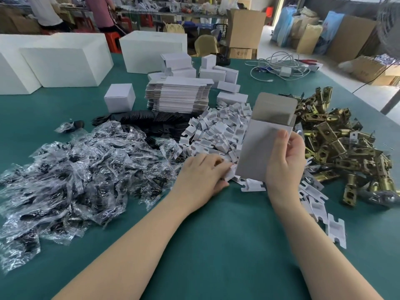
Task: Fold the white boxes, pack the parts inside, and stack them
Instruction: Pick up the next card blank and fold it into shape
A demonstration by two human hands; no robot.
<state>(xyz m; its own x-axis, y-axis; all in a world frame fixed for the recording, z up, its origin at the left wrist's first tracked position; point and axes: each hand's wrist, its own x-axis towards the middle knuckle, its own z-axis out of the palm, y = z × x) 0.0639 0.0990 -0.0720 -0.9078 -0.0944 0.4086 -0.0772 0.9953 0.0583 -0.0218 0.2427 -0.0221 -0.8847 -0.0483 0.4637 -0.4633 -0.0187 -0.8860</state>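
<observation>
Head view: our right hand (283,161) grips the white box (263,144) upright above the worktop (216,245), top flap open. Our left hand (201,172) has its fingers (218,162) curled into the white inserts (216,131); we could snag several inserts together.

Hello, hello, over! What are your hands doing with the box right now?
Right hand holds the white box upright, top flap open. Left hand reaches into the white card inserts. Nothing blocking. Over.
</observation>
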